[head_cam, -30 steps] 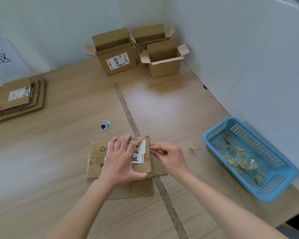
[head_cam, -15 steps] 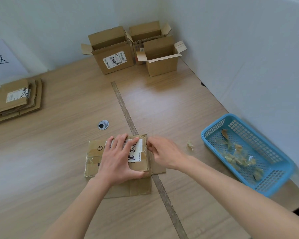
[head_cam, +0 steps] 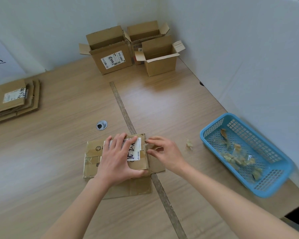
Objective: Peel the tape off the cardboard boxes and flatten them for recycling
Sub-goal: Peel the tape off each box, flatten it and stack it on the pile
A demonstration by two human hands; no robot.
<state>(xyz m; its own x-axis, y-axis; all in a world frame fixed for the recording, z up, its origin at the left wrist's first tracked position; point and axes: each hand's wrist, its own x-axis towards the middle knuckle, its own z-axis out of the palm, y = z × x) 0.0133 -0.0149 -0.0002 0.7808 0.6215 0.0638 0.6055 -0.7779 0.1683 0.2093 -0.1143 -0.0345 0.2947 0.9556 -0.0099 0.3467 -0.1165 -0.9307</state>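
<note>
A flattened cardboard box (head_cam: 91,157) with a white shipping label and shiny tape strips lies on the table in front of me. My left hand (head_cam: 118,157) lies flat on top of it, fingers spread, pressing it down. My right hand (head_cam: 164,152) is at the box's right edge, its fingertips on the tape (head_cam: 146,144) at the upper right corner; whether they pinch it I cannot tell. A brown flap sticks out to the right under that hand.
Three open cardboard boxes (head_cam: 110,52) stand at the far wall. A stack of flattened boxes (head_cam: 14,100) lies at the far left. A blue basket (head_cam: 245,152) holding tape scraps sits at the right, a loose scrap (head_cam: 189,144) beside it. A cable grommet (head_cam: 101,125) is set in the tabletop.
My right hand has shifted along the box's right edge toward its upper corner. My left hand has stayed pressed on the box.
</note>
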